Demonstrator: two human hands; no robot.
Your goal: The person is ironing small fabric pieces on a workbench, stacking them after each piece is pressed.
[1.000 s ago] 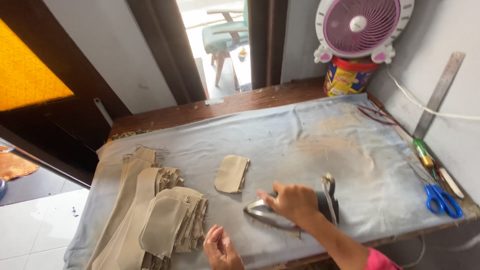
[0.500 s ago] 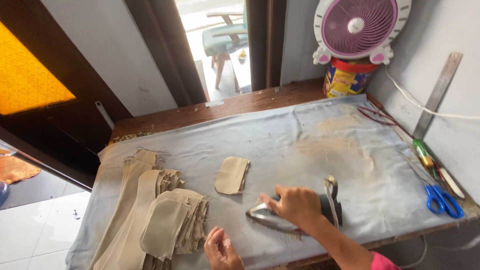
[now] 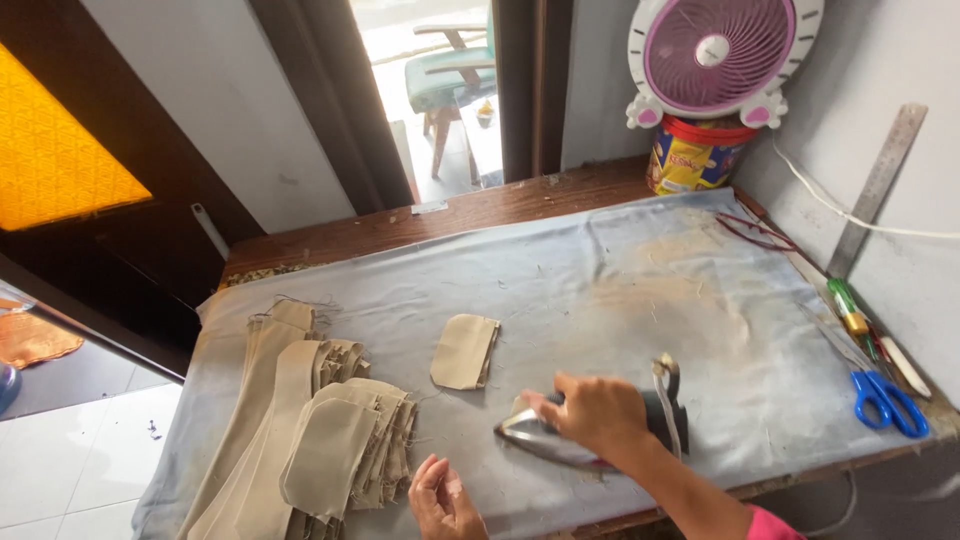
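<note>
Right hand [image 3: 590, 413] shut tight around the iron [image 3: 560, 440], flat on the grey cloth [image 3: 620, 290] near the tabletop's front edge. Left hand [image 3: 445, 497] open, palm up, right of the tan fabric stack [image 3: 340, 450], maybe ready to pick one. Single tan piece [image 3: 465, 351] just beyond.

Materials: mostly matt cloth, wood, some shiny metal.
Iron [image 3: 560, 440] glossy metal sole, dark handle; tan pieces [image 3: 465, 351] frayed woven cloth; cover [image 3: 620, 290] grey, scorched; table [image 3: 480, 205] worn wood; scissors [image 3: 888, 402] blue plastic grips.
</note>
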